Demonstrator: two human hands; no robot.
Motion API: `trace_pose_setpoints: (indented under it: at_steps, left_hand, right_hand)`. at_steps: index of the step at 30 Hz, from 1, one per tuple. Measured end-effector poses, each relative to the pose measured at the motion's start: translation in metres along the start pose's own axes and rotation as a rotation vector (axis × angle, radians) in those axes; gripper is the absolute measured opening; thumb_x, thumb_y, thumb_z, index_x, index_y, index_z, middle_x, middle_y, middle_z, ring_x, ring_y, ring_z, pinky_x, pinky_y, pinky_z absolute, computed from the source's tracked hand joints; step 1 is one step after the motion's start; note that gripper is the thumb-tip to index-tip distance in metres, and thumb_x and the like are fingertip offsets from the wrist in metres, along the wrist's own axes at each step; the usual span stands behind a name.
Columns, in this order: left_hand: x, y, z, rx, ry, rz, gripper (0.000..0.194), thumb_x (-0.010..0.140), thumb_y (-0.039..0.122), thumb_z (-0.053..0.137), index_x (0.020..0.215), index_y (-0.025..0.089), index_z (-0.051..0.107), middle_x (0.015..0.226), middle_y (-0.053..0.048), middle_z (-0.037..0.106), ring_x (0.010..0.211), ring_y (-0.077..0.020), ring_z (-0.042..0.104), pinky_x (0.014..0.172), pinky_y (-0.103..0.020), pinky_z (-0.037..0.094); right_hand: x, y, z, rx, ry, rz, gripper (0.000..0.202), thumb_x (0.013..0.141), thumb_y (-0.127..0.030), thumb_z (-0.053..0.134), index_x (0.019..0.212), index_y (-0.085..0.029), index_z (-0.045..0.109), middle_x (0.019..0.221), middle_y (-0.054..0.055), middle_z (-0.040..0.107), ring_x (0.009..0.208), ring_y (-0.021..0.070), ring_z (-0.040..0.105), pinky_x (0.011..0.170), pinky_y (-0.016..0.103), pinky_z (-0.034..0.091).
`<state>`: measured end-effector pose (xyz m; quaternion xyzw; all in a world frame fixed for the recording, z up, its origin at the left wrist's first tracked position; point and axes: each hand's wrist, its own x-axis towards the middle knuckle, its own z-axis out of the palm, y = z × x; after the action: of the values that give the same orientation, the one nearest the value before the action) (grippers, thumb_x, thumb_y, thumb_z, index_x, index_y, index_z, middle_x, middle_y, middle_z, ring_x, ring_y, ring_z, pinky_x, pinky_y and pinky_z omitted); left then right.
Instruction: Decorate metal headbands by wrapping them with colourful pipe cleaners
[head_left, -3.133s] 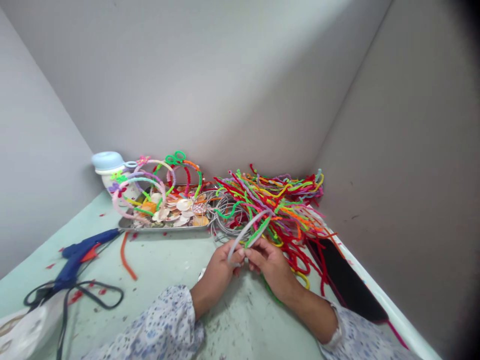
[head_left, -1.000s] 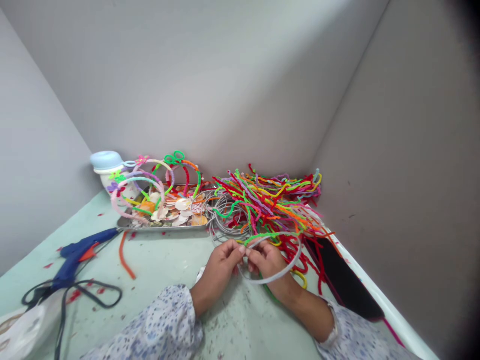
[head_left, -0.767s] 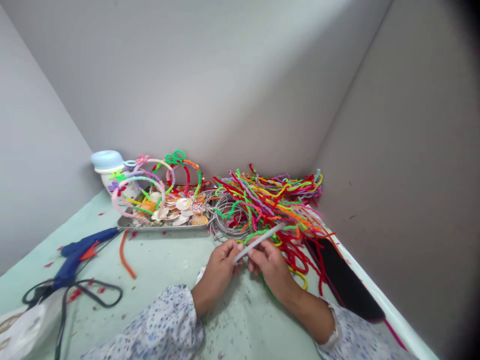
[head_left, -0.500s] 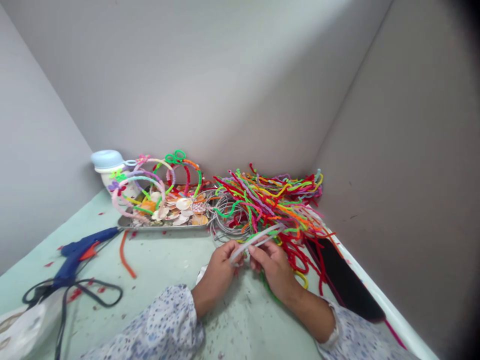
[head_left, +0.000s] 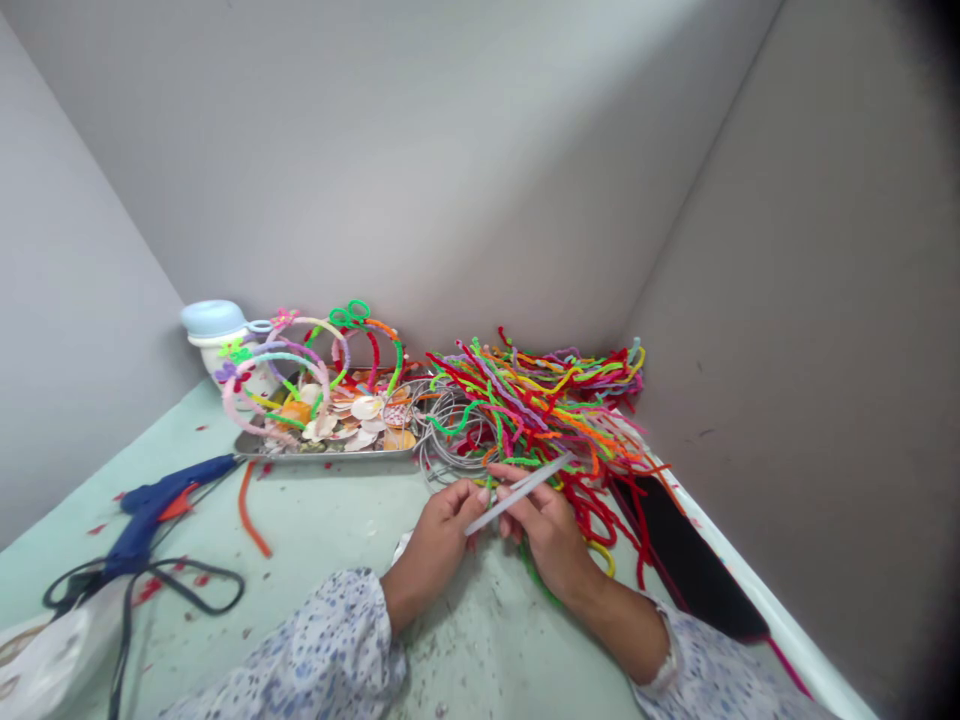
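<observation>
A pale whitish band slants up to the right between my hands, above the green tabletop. My left hand is closed on its lower end, with the thumb on top. My right hand pinches it near the middle, its fingers wrapped below and partly hidden. A bit of green pipe cleaner shows by my left fingertips. Just beyond my hands lie coiled grey wire hoops and a heap of coloured pipe cleaners.
A metal tray holds shells, with fuzzy headbands and a blue-lidded bottle behind. A blue glue gun with a black cord lies left, near an orange pipe cleaner. A black flat object lies right.
The band has turned and now looks like a straighter, single strip. My right fingers have shifted, with one now stretched out to the left behind it. My left hand has barely moved.
</observation>
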<state>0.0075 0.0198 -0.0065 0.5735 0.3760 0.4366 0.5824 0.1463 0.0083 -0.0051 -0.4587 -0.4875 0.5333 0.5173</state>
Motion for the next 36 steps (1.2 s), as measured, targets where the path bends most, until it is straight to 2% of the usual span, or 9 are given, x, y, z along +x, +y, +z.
trace_pose_setpoints:
  at_steps: [11,14,19,28,31,34,36]
  left_hand:
    - [-0.001,0.004,-0.001,-0.02,-0.078,0.027,0.035,0.084,0.045,0.05,0.064,0.016,0.05,0.057,0.003,0.045,0.05,-0.0086,0.036,0.048,-0.02,0.029]
    - [-0.002,0.005,0.0,-0.014,-0.083,0.026,0.034,0.085,0.042,0.05,0.063,0.016,0.049,0.055,0.004,0.042,0.05,-0.0085,0.035,0.048,-0.02,0.028]
    - [-0.003,0.008,0.001,-0.07,-0.096,-0.003,0.034,0.085,0.042,0.049,0.064,0.015,0.05,0.057,0.003,0.045,0.051,-0.0089,0.038,0.049,-0.02,0.029]
    - [-0.003,0.008,-0.001,-0.115,-0.181,-0.007,0.034,0.087,0.041,0.047,0.068,0.014,0.054,0.062,0.001,0.051,0.052,-0.0085,0.038,0.05,-0.021,0.029]
    - [-0.003,0.008,-0.001,-0.127,-0.209,-0.017,0.035,0.087,0.042,0.047,0.069,0.013,0.055,0.065,-0.001,0.053,0.053,-0.009,0.039,0.05,-0.022,0.029]
    - [-0.003,0.008,-0.001,-0.143,-0.183,-0.041,0.035,0.086,0.043,0.048,0.068,0.014,0.055,0.065,-0.001,0.054,0.052,-0.0087,0.039,0.05,-0.022,0.029]
    - [-0.002,0.007,0.0,-0.149,-0.145,-0.044,0.036,0.087,0.043,0.047,0.066,0.014,0.053,0.061,0.0,0.052,0.05,-0.0083,0.038,0.05,-0.021,0.029]
  right_hand:
    - [-0.004,-0.002,0.003,0.029,-0.083,-0.07,0.036,0.077,-0.036,0.061,0.109,-0.02,0.059,0.074,0.0,0.058,0.06,0.0128,0.054,0.053,0.024,0.041]
    - [-0.005,-0.002,0.003,0.007,-0.102,-0.079,0.039,0.079,-0.037,0.06,0.113,-0.02,0.057,0.071,0.0,0.06,0.064,0.015,0.056,0.058,0.026,0.044]
    - [-0.004,0.001,0.003,0.015,-0.128,-0.038,0.044,0.08,-0.041,0.06,0.117,-0.019,0.053,0.062,-0.002,0.058,0.054,0.0127,0.052,0.05,0.024,0.038]
    - [-0.002,0.001,-0.001,0.049,-0.162,-0.016,0.057,0.077,-0.047,0.06,0.124,-0.017,0.048,0.062,-0.002,0.059,0.055,0.0124,0.052,0.049,0.022,0.035]
    - [0.002,0.006,-0.003,0.119,-0.173,-0.016,0.054,0.08,-0.046,0.058,0.124,-0.018,0.047,0.071,-0.001,0.059,0.054,0.0107,0.052,0.048,0.022,0.036]
    - [0.003,0.01,-0.005,0.135,-0.166,-0.048,0.053,0.08,-0.044,0.059,0.126,-0.021,0.044,0.08,0.0,0.057,0.057,0.0105,0.054,0.048,0.022,0.037]
    - [0.001,0.01,-0.004,0.099,-0.179,-0.072,0.057,0.079,-0.042,0.061,0.128,-0.022,0.04,0.074,-0.002,0.056,0.058,0.0113,0.054,0.049,0.022,0.037]
